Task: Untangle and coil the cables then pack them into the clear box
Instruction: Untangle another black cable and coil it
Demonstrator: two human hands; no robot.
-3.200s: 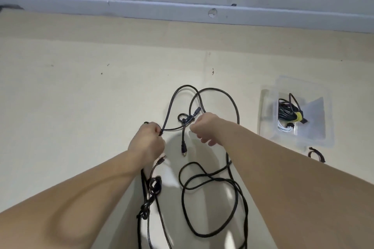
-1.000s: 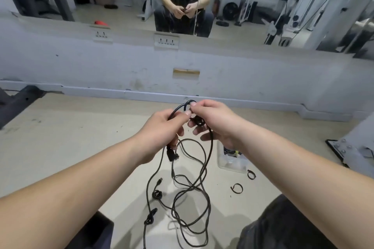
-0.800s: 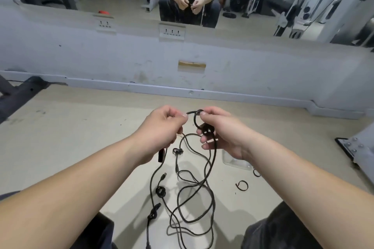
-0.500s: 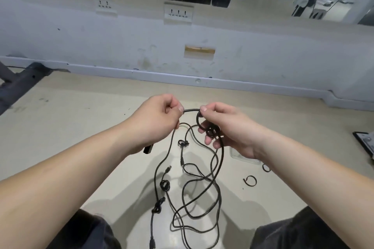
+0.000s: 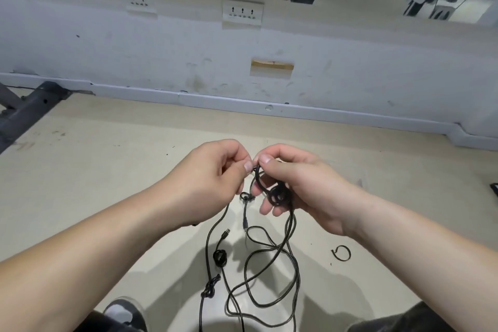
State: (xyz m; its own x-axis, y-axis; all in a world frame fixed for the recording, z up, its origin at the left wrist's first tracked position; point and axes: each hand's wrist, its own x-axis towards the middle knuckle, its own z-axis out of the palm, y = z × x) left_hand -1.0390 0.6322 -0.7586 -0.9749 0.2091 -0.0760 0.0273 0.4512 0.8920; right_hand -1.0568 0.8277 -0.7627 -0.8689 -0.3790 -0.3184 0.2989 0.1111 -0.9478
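A tangle of thin black cables (image 5: 265,264) hangs from my hands down to the beige floor, with several knots along it and loose plug ends dangling. My left hand (image 5: 213,183) pinches the cable top between thumb and forefinger. My right hand (image 5: 293,183) pinches the same strand right beside it and holds a small knotted bundle (image 5: 279,195) against its lower fingers. The two hands almost touch. The clear box is hidden behind my right forearm or out of frame.
A black cable tie loop (image 5: 341,252) lies on the floor to the right. A grey wall with sockets (image 5: 242,12) and a mirror above runs across the back. A dark metal frame (image 5: 24,110) sits at far left. My shoe (image 5: 122,312) shows at the bottom.
My hands have come closer together and now pinch the cable almost thumb to thumb. The view has tilted down a little, and the clear box has dropped from sight behind my right arm.
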